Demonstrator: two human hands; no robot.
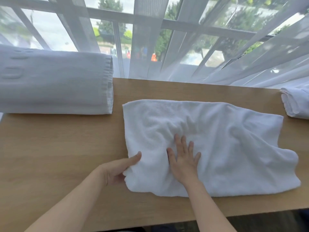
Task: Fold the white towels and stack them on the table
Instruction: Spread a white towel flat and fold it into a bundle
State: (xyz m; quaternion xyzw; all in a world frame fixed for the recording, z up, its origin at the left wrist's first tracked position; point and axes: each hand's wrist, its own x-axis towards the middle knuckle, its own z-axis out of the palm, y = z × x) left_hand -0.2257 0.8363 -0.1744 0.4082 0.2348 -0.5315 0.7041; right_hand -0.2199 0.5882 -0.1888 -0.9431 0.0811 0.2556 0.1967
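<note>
White towel [217, 139] flat on table [58, 156]; left hand [117, 171] pinches near-left corner, right hand [184, 161] presses flat, fingers spread, just right of it.

- The towel [209, 148] is showing plain white.
- The folded stack [55, 82] is looking white, with faint ribbed bands.
- The table [58, 148] is showing light tan woodgrain.
- The curtain [217, 61] is hanging sheer white.

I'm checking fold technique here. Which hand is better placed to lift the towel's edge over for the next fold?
The left hand, probably. It already grips the towel at its near left edge, ready to lift. The right hand lies flat mid-towel with fingers spread, better suited to holding the cloth down.
</note>
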